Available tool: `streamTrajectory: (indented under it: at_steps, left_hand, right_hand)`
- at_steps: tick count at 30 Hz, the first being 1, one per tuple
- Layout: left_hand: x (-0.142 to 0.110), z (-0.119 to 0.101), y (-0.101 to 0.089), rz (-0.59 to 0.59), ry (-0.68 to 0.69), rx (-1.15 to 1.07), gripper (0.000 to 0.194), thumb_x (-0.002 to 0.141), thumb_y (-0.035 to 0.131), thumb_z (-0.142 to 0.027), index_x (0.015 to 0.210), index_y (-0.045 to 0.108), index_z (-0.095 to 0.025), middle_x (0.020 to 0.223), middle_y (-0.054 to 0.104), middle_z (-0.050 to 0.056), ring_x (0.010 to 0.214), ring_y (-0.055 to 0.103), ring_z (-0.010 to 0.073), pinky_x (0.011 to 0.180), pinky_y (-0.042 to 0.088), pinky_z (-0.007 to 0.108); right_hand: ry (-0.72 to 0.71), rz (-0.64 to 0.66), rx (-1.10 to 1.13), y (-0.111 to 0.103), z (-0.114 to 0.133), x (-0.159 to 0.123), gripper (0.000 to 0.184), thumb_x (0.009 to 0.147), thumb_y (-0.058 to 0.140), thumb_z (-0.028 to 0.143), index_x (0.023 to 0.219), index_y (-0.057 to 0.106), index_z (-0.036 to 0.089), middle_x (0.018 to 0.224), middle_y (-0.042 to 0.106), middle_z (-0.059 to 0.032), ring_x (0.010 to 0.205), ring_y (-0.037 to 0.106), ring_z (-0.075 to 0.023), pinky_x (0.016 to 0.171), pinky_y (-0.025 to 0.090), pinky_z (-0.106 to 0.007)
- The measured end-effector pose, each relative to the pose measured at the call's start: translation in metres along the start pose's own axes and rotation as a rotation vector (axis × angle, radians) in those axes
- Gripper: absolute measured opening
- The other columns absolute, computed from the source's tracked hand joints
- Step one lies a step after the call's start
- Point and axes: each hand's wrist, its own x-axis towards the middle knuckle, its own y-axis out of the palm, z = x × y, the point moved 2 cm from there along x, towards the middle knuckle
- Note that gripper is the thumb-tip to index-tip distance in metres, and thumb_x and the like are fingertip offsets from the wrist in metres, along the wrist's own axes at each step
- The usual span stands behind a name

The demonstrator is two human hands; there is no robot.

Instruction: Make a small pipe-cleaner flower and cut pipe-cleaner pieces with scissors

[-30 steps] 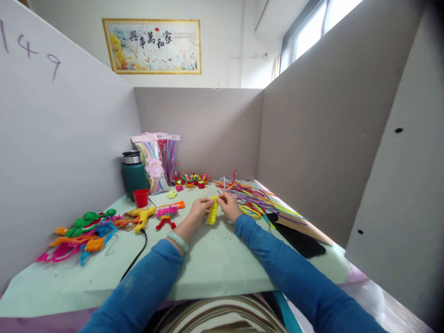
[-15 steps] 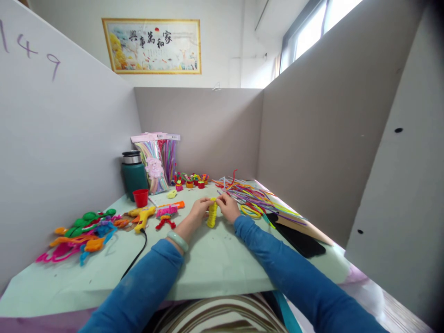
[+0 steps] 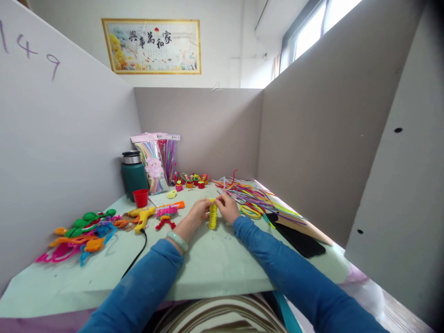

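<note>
Fingers of the left hand (image 3: 200,210) and the right hand (image 3: 227,208) pinch the upper end of a yellow fuzzy piece (image 3: 212,217) from opposite sides; it is nearly upright between them, contact with the table (image 3: 222,266) being indeterminable. Tabletop extends from the hands to the near edge, with partitions at left, rear and right. Both forearms slant forward and inward, the left wrist bearing a pale bangle (image 3: 177,241). Leftward lie colored fuzzy shapes (image 3: 88,231), a red cup (image 3: 140,198), a yellow glue gun (image 3: 143,217) and, nearest the left hand, a pink fuzzy piece (image 3: 166,212). Rightward, yellow-handled scissors (image 3: 251,212) and loose pipe cleaners (image 3: 256,196) border the right hand.
</note>
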Motion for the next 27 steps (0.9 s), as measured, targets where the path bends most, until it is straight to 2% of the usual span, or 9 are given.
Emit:
streamTrajectory:
  at_steps: [3,7,9,15,18,23,27]
  left_hand:
    - [-0.003,-0.003,0.003,-0.016,-0.003,0.070,0.025,0.057,0.074,-0.026,0.072,0.056,-0.017,0.062,0.054,-0.001,0.055,0.053,0.0112,0.050,0.039,0.022]
    - [-0.006,-0.005,0.002,-0.083,0.024,0.140,0.031,0.055,0.078,-0.032,0.070,0.056,-0.017,0.064,0.056,0.001,0.059,0.055,0.0126,0.053,0.040,0.023]
    - [-0.004,-0.004,-0.001,-0.107,0.031,0.142,0.032,0.056,0.079,-0.034,0.072,0.057,-0.017,0.067,0.059,0.002,0.062,0.057,0.0136,0.055,0.042,0.023]
    - [0.001,0.001,-0.005,-0.129,0.029,0.153,0.031,0.059,0.078,-0.035,0.079,0.062,-0.016,0.072,0.062,0.003,0.060,0.057,0.0120,0.053,0.040,0.022]
    - [0.001,0.001,-0.003,-0.076,-0.005,0.146,0.031,0.062,0.078,-0.036,0.078,0.063,-0.014,0.068,0.061,0.004,0.056,0.056,0.0122,0.052,0.042,0.023]
    - [0.001,0.005,0.002,0.101,-0.070,0.154,0.024,0.066,0.076,-0.031,0.072,0.062,-0.012,0.064,0.061,0.007,0.054,0.057,0.0142,0.054,0.047,0.027]
    - [0.002,0.006,0.003,0.130,-0.028,0.210,0.027,0.066,0.075,-0.034,0.070,0.063,-0.011,0.060,0.061,0.007,0.049,0.055,0.0133,0.049,0.044,0.025]
  right_hand:
    - [0.089,0.007,0.049,0.000,-0.003,0.001,0.014,0.078,0.052,0.029,0.072,0.057,0.018,0.063,0.055,0.0018,0.059,0.049,-0.0128,0.060,0.038,-0.024]
    - [0.251,0.139,0.161,0.004,-0.008,0.002,0.021,0.080,0.050,0.036,0.068,0.054,0.018,0.054,0.051,0.0040,0.049,0.045,-0.0108,0.052,0.036,-0.023]
    - [0.256,0.171,0.168,0.005,-0.010,0.001,0.024,0.080,0.051,0.039,0.067,0.054,0.018,0.054,0.052,0.0041,0.049,0.045,-0.0103,0.051,0.036,-0.022]
    - [0.260,0.145,0.215,0.006,-0.010,0.001,0.022,0.075,0.055,0.038,0.066,0.052,0.018,0.051,0.049,0.0053,0.048,0.046,-0.0102,0.050,0.037,-0.022]
    - [0.311,0.119,0.317,0.004,-0.009,0.001,0.024,0.074,0.055,0.041,0.066,0.050,0.019,0.049,0.047,0.0061,0.041,0.042,-0.0091,0.045,0.035,-0.022]
    - [0.417,0.058,0.450,0.000,-0.009,0.005,0.028,0.073,0.056,0.046,0.068,0.047,0.019,0.047,0.045,0.0066,0.037,0.038,-0.0077,0.038,0.029,-0.021]
    - [0.403,0.140,0.453,0.002,-0.008,0.004,0.035,0.071,0.060,0.053,0.067,0.046,0.020,0.046,0.046,0.0058,0.038,0.042,-0.0089,0.037,0.031,-0.022]
